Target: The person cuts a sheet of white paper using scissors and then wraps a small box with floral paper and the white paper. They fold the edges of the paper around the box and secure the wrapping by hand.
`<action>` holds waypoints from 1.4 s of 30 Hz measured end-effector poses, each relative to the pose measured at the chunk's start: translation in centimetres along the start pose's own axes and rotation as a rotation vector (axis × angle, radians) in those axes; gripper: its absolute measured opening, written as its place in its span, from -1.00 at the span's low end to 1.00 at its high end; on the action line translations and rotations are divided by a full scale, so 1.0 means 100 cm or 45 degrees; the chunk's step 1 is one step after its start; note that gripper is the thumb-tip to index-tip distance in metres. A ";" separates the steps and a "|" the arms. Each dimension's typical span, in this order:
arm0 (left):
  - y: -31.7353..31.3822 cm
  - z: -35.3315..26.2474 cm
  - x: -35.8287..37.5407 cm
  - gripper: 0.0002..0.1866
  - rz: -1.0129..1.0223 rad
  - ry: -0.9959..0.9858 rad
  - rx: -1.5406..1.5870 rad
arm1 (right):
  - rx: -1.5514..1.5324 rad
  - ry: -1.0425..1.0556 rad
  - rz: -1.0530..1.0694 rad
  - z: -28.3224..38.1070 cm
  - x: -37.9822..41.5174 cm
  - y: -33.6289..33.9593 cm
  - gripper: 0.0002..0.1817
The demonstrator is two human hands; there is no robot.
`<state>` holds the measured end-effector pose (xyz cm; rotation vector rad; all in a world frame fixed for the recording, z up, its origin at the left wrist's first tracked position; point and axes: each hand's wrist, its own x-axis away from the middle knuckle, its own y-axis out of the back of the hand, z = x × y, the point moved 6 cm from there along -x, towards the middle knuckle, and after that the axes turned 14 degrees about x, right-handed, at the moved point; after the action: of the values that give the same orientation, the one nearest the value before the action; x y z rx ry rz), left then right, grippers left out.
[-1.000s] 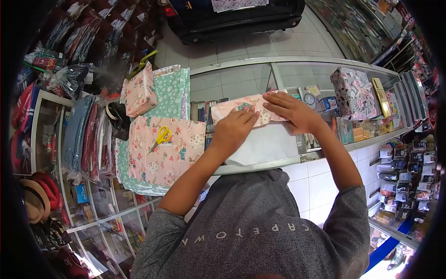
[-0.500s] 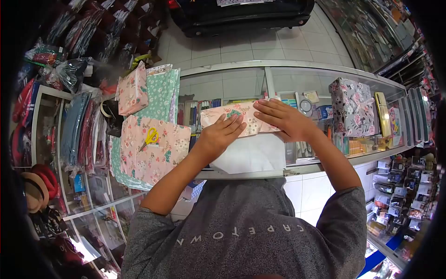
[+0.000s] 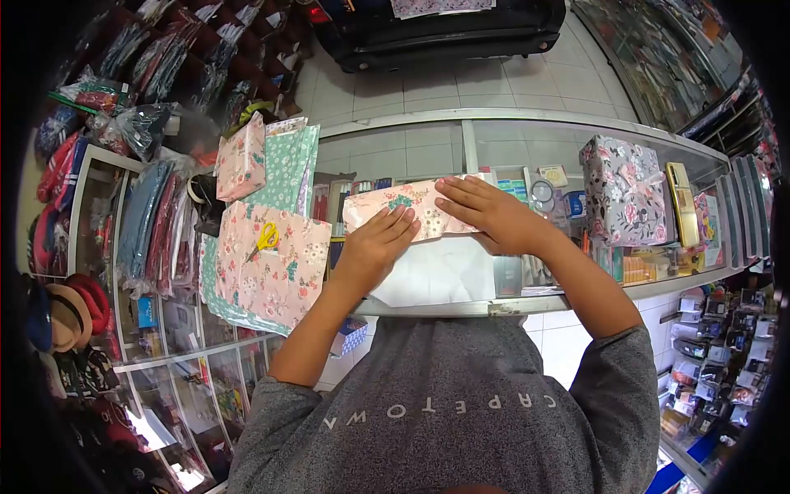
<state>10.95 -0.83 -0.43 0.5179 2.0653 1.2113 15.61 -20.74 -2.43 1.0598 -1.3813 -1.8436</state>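
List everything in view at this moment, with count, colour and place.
Folded paper: one, pink floral with white area, on counter under both hands
Glass counter: one, metal-framed, before the person
Scissors: one, yellow-handled, on pink sheet
Pink sheet: at least one, floral, left
Green sheets: several, floral, left
Wrapped parcel: one, pink floral, left
Gift box: one, grey floral, right
Gold item: one, beside gift box
Car: one, black, beyond counter
Hats, bagged clothes, small goods: many, mixed colours, around
Left hand, right hand: fingers flat on paper
Shirt: one, grey, worn
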 end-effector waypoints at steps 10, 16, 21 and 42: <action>0.037 0.038 -0.037 -0.73 -0.262 0.338 0.418 | -0.223 -0.158 -0.503 -0.020 0.003 0.022 -0.01; 0.051 0.082 -0.084 -0.76 -0.393 0.428 0.256 | -0.222 -0.204 -0.622 -0.019 0.009 0.032 0.02; 0.038 0.112 -0.098 -0.81 -0.212 0.497 0.252 | -0.240 -0.271 -0.593 -0.019 0.011 0.024 -0.04; 0.027 -0.011 -0.016 -0.69 0.115 0.275 0.438 | 0.002 0.058 -0.090 0.004 -0.014 -0.003 -0.19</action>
<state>11.22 -1.20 2.83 0.6687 2.4786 1.0003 16.01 -19.28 -2.36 1.1581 -1.3345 -1.8570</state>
